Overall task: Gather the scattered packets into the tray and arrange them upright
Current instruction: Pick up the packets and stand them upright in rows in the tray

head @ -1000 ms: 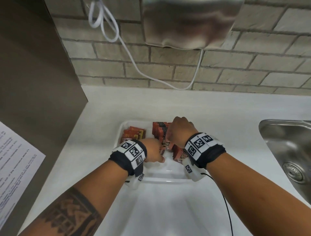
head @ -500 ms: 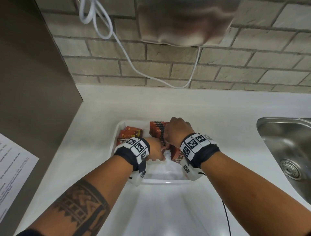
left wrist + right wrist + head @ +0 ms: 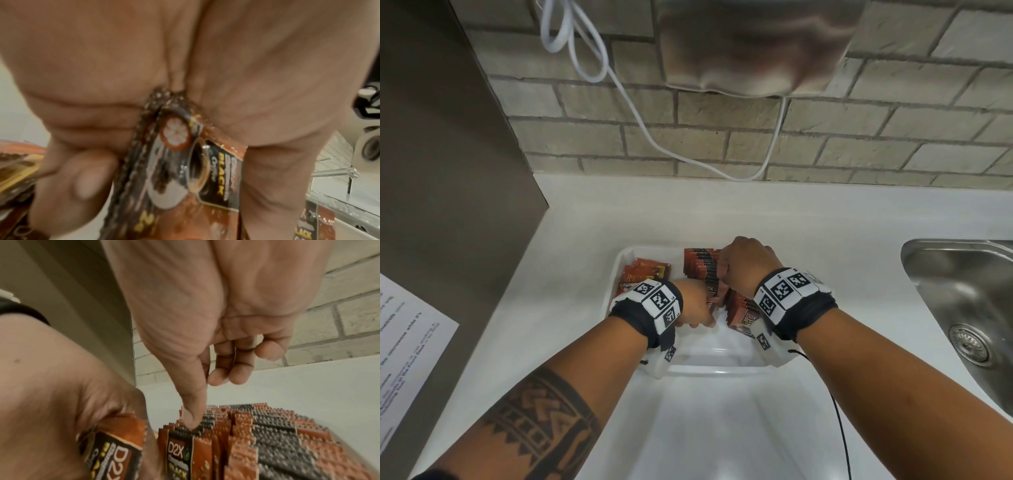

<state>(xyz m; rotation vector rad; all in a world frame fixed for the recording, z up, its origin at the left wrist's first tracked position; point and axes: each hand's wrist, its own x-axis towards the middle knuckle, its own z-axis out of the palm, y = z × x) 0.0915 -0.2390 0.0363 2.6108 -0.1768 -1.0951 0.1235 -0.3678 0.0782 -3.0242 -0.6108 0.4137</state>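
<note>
Both hands work inside the white tray (image 3: 616,274) on the white desk (image 3: 808,233).

Left hand (image 3: 693,305): grip clenched on a small bundle of coffee sachets (image 3: 185,170), pinched between thumb and curled fingers, "BLACK" label legible in the left wrist view. Bundle sits low in the tray, just beside the near end of the standing row.

Right hand (image 3: 744,263): fingers curled, nothing held. Thumb (image 3: 191,417) points down and presses on the serrated top edges of the upright row of sachets (image 3: 267,426). Row runs along the tray's right half, sachets packed face to face. A few orange-red sachets (image 3: 647,272) lie flat in the tray's far left corner, not yet stood up.

Step in hand, by judgement: slotting the held bundle into the near end of the row.

Notes on doing it well:
- keep the right thumb bracing the row so it does not fan or topple toward the open near side
- bring the bundle in vertical, serrated edges up, labels facing the same way as the front sachet
- let go only once the bundle leans on its neighbours
- the flat sachets at far left look like the remaining work

Steel sink (image 3: 962,308) to the right, clear of the work
</note>
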